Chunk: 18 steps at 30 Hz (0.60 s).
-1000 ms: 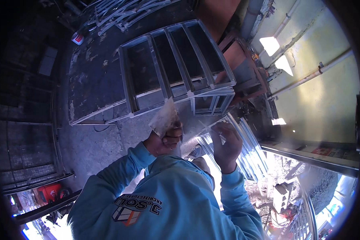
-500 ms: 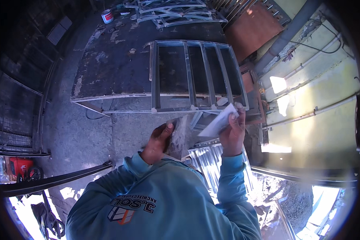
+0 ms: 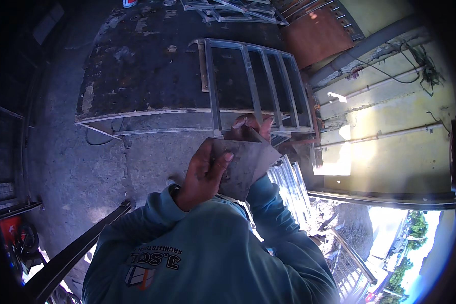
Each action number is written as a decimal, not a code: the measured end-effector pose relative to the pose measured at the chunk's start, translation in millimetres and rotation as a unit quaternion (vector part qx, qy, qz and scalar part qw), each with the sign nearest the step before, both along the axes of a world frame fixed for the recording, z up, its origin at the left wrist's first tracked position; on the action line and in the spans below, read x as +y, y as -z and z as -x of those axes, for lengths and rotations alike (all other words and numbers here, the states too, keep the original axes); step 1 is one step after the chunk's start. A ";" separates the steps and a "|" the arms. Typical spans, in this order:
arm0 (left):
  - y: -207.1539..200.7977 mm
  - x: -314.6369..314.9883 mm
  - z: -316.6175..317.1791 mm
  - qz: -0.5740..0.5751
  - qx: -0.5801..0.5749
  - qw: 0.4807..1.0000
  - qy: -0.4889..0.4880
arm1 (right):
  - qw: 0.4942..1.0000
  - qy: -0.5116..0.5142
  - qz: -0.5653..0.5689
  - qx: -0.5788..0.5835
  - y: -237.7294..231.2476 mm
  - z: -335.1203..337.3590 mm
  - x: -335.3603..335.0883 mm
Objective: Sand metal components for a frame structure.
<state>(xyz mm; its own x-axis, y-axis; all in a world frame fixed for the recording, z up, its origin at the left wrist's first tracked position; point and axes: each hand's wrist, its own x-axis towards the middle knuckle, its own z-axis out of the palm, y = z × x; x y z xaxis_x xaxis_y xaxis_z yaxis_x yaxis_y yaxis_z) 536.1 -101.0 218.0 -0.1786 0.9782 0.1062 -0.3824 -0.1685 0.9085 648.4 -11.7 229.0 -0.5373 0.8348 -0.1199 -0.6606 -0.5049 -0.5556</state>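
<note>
My left hand point(image 3: 202, 175) grips a flat grey-brown plate point(image 3: 233, 164) in front of my chest, its thumb lying over the near face. Beyond it, my right hand point(image 3: 253, 125) curls its fingers at the upper edge of the plates. It holds a thinner, paler flat sheet point(image 3: 266, 158), which shows to the right of the darker plate and partly behind it. The two pieces overlap and seem to touch. Just past my hands, a grey metal frame with several crossbars point(image 3: 256, 83) rests on a dark worktable point(image 3: 142, 76), extending slightly over its near edge.
More metal frames point(image 3: 238, 11) are stacked at the table's far end, near a can point(image 3: 129, 3). A reddish-brown panel point(image 3: 316, 35) leans at the far right by a yellowish wall point(image 3: 385, 147). Shiny corrugated sheets point(image 3: 291, 187) stand at my right.
My right hand has moved left and brought its pale sheet against the plate in my left hand. The two were apart before. The view has shifted a little.
</note>
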 end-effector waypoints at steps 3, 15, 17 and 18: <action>1.8 -1.5 18.6 -0.003 -0.029 1.000 -0.005 | 0.999 0.010 -0.013 -0.035 16.9 18.3 -9.7; 40.9 -6.1 165.7 -0.014 0.023 0.987 -0.158 | 0.817 -0.011 -0.212 -0.536 57.3 14.1 36.1; 46.9 -6.7 182.7 -0.025 0.099 0.983 -0.152 | 0.788 -0.129 -0.275 -0.536 34.9 13.9 40.1; 47.0 -8.2 187.4 -0.027 0.140 0.980 -0.136 | 0.805 -0.148 -0.285 -0.498 28.0 20.6 40.2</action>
